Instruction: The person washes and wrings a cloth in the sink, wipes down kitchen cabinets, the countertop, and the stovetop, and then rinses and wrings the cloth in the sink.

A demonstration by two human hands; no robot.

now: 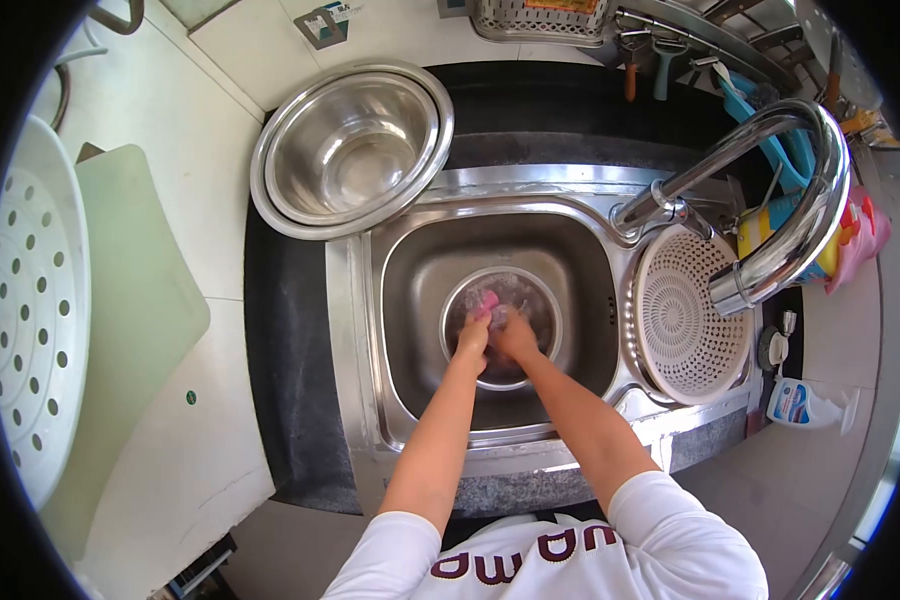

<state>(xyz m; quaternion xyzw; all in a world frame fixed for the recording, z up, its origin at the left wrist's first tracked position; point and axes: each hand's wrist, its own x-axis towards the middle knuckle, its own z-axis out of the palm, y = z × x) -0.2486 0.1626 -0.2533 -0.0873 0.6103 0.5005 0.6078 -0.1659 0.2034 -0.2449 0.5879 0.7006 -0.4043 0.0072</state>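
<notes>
Both hands are down inside a round metal bowl (556,318) that stands in the stainless steel sink (410,290). My left hand (472,338) is closed on a small bright pink thing (487,303), soft-looking, whose kind I cannot make out. Beside it, my right hand (514,336) is closed too, its fingertips meeting near the pink thing. A pale, shiny patch shows by those fingertips, too blurred to name. Cloudy water with small bubbles seems to surround the fingers in the bowl.
Two nested steel basins (355,165) sit at the sink's back left corner. The chrome faucet (770,120) arches over a beige colander (685,320) on the right. Farther right stands a spray bottle (808,406). A green board (135,260) and a white perforated tray (38,300) are at left.
</notes>
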